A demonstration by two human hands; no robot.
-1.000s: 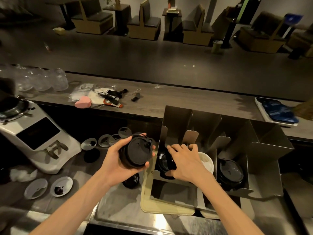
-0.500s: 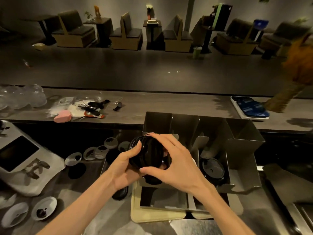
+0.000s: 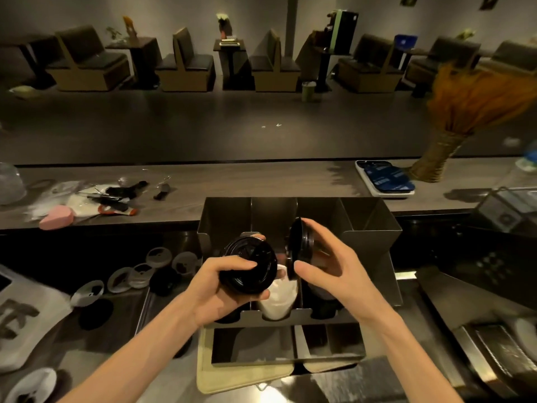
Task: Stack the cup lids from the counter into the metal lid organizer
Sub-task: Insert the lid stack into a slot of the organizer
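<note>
My left hand [image 3: 216,289] grips a stack of black cup lids [image 3: 247,266] over the front of the metal lid organizer [image 3: 372,225]. Just to its right, my right hand [image 3: 328,271] holds one black lid [image 3: 300,248] on edge, thumb in front and fingers behind, above the organizer's middle slots. A stack of white lids [image 3: 279,298] lies in the middle slot beneath both hands. Dark lids [image 3: 322,308] sit in the slot to the right, partly hidden by my right wrist.
Several loose white and black lids [image 3: 136,274] lie on the steel counter left of the organizer. A white machine [image 3: 20,318] stands at the far left. On the raised bar are a pink object [image 3: 56,218], tools, a tray [image 3: 383,178] and a dried bouquet [image 3: 453,135].
My right hand has pulled one black lid off the stack and drawn it to the right, tilted on edge. The view has shifted, putting the organizer in the centre.
</note>
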